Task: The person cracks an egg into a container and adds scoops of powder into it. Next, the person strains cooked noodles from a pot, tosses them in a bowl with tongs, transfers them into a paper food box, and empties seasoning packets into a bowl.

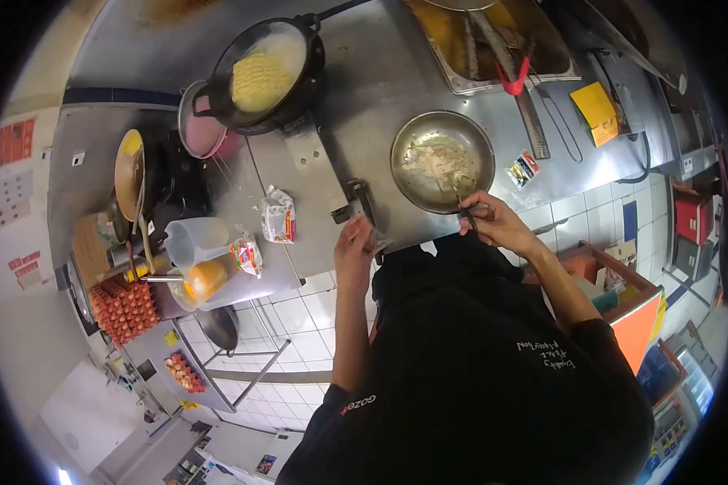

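A round metal bowl (442,128) stands on the steel counter, with pale, crumbly-looking food (441,162) spread over its bottom. At its near rim my right hand (497,225) is closed around a dark-handled utensil (469,215); the thin tip reaches into the bowl, and its exact kind is unclear. My left hand (353,245) is near the counter's front edge, left of the bowl, its fingers pinched together. Something clear, like a bit of plastic wrapper (381,242), shows beside these fingertips. A small colourful sachet (523,169) lies right of the bowl.
A black pot (307,61) with a noodle block (263,81) in whitish liquid sits at the back left. Packets (278,214), a plastic jug (196,241) and egg trays (124,311) stand left. Tongs (532,121) and a yellow packet (597,113) lie right.
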Tool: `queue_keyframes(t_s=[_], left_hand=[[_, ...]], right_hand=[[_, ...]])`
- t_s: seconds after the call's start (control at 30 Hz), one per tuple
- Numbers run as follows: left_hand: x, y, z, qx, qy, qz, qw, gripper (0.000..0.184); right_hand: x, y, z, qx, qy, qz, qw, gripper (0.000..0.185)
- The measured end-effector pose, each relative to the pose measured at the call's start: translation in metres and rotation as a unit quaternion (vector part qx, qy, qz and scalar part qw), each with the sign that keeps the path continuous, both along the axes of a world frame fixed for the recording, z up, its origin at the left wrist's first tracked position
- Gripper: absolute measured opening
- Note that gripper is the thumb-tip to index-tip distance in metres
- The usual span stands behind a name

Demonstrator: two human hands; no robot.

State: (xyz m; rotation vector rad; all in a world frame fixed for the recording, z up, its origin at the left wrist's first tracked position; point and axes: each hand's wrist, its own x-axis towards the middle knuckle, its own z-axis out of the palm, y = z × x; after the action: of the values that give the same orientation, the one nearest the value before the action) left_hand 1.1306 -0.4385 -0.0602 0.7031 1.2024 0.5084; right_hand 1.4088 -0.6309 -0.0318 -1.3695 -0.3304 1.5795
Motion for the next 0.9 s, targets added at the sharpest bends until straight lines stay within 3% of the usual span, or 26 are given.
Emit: queue_keyframes(t_s=[0.1,0.17,0.2,0.3,0.43,0.5,0.6,0.7,0.83,0.9], left_hand=[[0.061,-0.003,-0.003,-0.036,-0.092,-0.066,0.993,0.043],[0.091,-0.009,-0.001,-0.007,-0.124,-0.092,0.988,0.042],[0.102,-0.011,0.011,-0.032,-0.142,-0.106,0.984,0.041],[0.121,-0.018,0.023,-0.03,-0.121,-0.149,0.981,0.042],[0.131,-0.018,0.016,-0.037,-0.145,-0.185,0.971,0.042],[0.132,-0.015,0.013,-0.07,-0.1,-0.23,0.966,0.046],[0.141,-0.016,0.009,-0.044,-0.153,-0.155,0.975,0.054],[0.147,-0.013,0.013,-0.043,-0.128,-0.148,0.98,0.06],[0.15,-0.015,0.0,-0.022,-0.126,-0.149,0.981,0.064],[0.151,-0.016,-0.001,-0.019,-0.138,-0.172,0.975,0.067]], right_hand=[[-0.005,0.003,-0.006,0.004,-0.033,0.014,0.999,0.04],[-0.017,0.011,-0.021,0.079,-0.163,-0.093,0.979,0.045],[-0.02,0.02,-0.015,0.1,-0.109,-0.165,0.975,0.048],[-0.011,0.031,-0.007,0.042,-0.121,-0.122,0.984,0.046],[-0.002,0.036,-0.026,0.093,-0.151,-0.158,0.971,0.045],[0.003,0.037,-0.019,0.074,-0.165,-0.141,0.973,0.043],[0.002,0.028,-0.028,0.055,-0.222,-0.136,0.964,0.039],[0.0,0.01,-0.016,0.026,-0.203,-0.035,0.978,0.036],[-0.007,-0.005,-0.032,0.068,-0.083,-0.067,0.992,0.037],[-0.007,-0.005,-0.036,0.054,-0.086,-0.069,0.992,0.036]])
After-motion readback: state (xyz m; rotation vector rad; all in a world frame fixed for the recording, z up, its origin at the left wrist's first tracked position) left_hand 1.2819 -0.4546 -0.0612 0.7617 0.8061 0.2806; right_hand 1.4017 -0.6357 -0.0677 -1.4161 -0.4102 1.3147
